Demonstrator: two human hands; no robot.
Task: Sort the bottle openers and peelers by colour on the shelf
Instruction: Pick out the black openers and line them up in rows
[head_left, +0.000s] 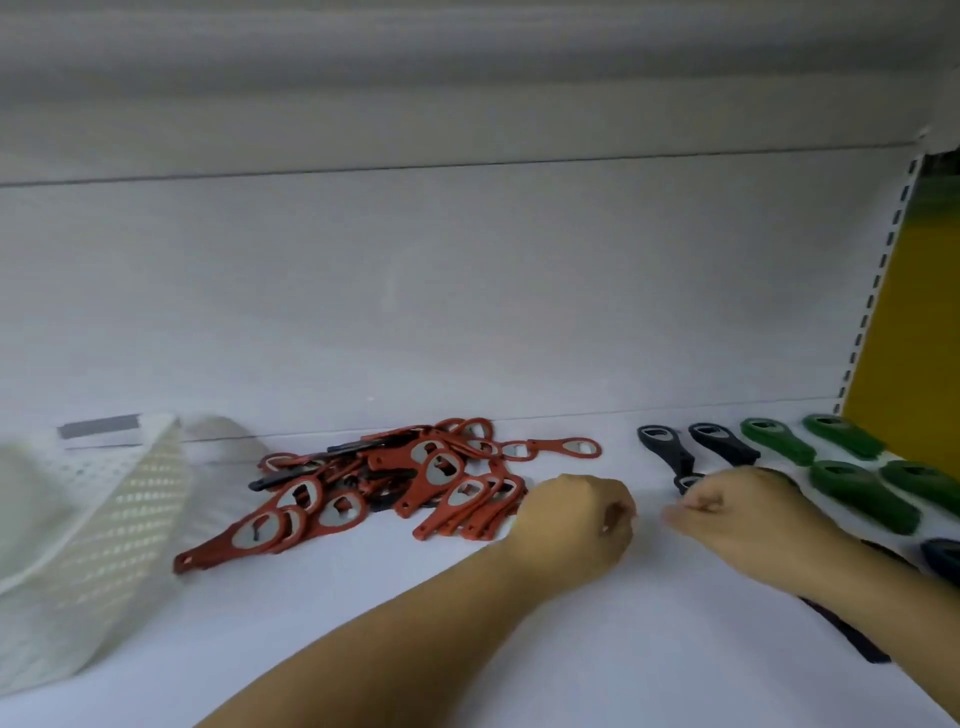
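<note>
A tangled pile of red bottle openers (436, 478), with a few black ones mixed in, lies mid-shelf. Another red opener (563, 448) lies apart behind it. Two black openers (722, 444) lie side by side to the right, and several green openers (862, 493) lie in rows at the far right. My left hand (576, 519) is a curled fist just right of the red pile, with nothing visible in it. My right hand (732, 512) has its fingers curled at the ring end of a black opener (687, 483), apparently pinching it. Motion blurs the contact.
The white shelf (363, 623) has a white back wall. A pale perforated plastic item (104, 519) lies at the left. Another dark opener (852, 639) lies under my right forearm, and a dark blue one (943, 558) sits at the right edge. A slotted upright and a yellow panel (909, 312) bound the right.
</note>
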